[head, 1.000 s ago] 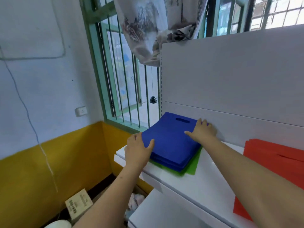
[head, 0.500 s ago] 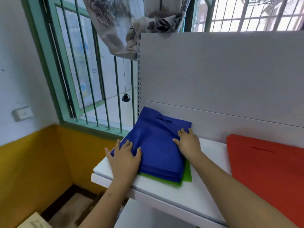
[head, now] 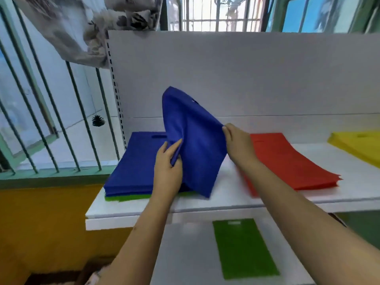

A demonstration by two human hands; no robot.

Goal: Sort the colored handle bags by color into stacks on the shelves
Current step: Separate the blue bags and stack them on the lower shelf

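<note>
bright daylight from window (head: 220, 13) | motion blur | wide-angle edge bending

**Two white shelves with bags on them**

The upper shelf (head: 226, 199) is white. A blue stack (head: 131, 171) lies on it, just left of the left hand (head: 167, 171), with a green bag (head: 123, 198) under it. A red stack (head: 287, 163) lies just right of the right hand (head: 238, 145). A yellow stack (head: 357, 145) lies farther right. On the lower shelf (head: 185, 254), below the hands, lies one green bag (head: 243, 247).
</note>
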